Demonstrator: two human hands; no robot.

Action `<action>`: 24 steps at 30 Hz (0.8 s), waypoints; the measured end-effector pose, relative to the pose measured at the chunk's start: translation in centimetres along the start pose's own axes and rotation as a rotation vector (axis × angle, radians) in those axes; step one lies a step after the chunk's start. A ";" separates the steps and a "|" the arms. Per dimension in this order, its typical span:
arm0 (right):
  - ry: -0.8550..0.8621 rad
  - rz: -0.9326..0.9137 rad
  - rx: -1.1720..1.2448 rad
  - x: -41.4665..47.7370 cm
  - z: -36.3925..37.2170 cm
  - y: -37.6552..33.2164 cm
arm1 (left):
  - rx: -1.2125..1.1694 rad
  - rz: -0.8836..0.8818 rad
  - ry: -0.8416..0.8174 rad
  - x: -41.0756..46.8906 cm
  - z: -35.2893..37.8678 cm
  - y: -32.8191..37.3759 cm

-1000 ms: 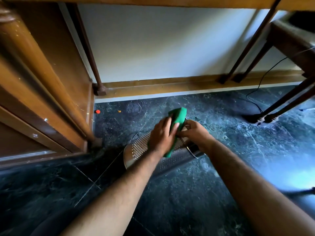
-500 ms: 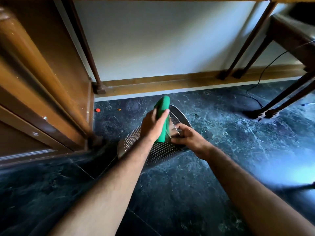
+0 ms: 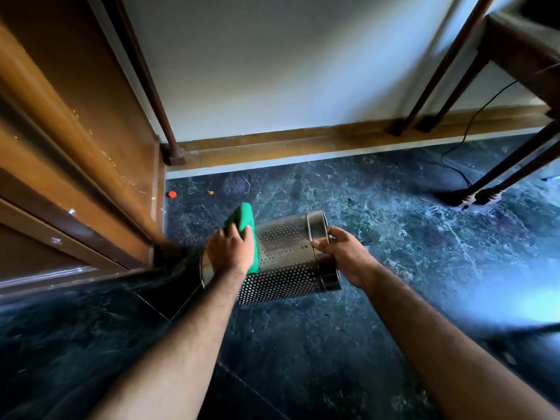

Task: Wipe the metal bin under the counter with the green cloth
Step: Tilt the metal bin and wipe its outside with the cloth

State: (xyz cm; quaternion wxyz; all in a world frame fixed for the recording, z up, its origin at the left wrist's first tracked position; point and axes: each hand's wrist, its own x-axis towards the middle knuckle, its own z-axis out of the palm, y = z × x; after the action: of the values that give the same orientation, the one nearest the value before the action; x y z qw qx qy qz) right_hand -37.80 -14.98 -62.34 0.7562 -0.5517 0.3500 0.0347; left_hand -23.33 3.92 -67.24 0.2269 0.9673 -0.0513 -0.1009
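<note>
a perforated metal bin (image 3: 285,262) is laid on its side on a dark marbled floor (image 3: 409,237), close to a wooden cabinet (image 3: 75,153). a folded green cloth (image 3: 247,234) is pressed flat against the bin's curved wall by the left hand (image 3: 231,253), fingers closed over it. the bin's solid end band is gripped by the right hand (image 3: 345,256).

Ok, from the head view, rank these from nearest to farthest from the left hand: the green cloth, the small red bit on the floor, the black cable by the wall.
1. green cloth: under the left hand, pressed on the bin.
2. small red bit: on the floor beyond the hand, near the wooden cabinet.
3. black cable: far right, by the chair legs.
</note>
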 end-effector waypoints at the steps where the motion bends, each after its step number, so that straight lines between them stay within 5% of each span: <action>1: -0.036 -0.011 0.010 -0.2 0.1 -0.1 | 0.001 -0.066 -0.044 0.6 -0.4 0.2; 4: -0.120 -0.064 -0.072 -0.5 0.9 -0.5 | -0.080 -0.097 -0.191 1.1 -1.7 2.8; 7: -0.189 -0.093 -0.182 -0.8 1.2 -0.9 | -0.278 0.054 -0.237 -0.2 -2.5 7.0; 11: -0.272 -0.131 -0.232 -1.3 1.3 -1.3 | -0.293 0.467 -0.029 -3.6 -2.2 9.5; 14: -0.273 -0.141 -0.249 -1.5 1.6 -1.5 | -0.165 0.607 0.197 -5.6 -0.7 5.7; 17: -0.279 -0.123 -0.201 -2.0 1.6 -1.7 | -0.107 0.502 0.321 -6.0 0.3 0.7; 20: -0.334 -0.105 -0.133 -1.9 1.9 -2.0 | -0.109 0.253 0.260 -4.8 -0.5 0.7; 24: -0.443 -0.106 -0.036 -1.4 3.1 -2.2 | -0.056 0.363 0.218 -5.8 -1.0 5.6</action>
State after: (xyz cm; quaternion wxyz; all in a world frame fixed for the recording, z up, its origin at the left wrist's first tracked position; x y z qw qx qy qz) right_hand -36.39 -12.65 -59.31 0.8053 -0.5618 0.1454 0.1213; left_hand -29.04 0.19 -62.89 0.2723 0.9408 -0.1968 0.0457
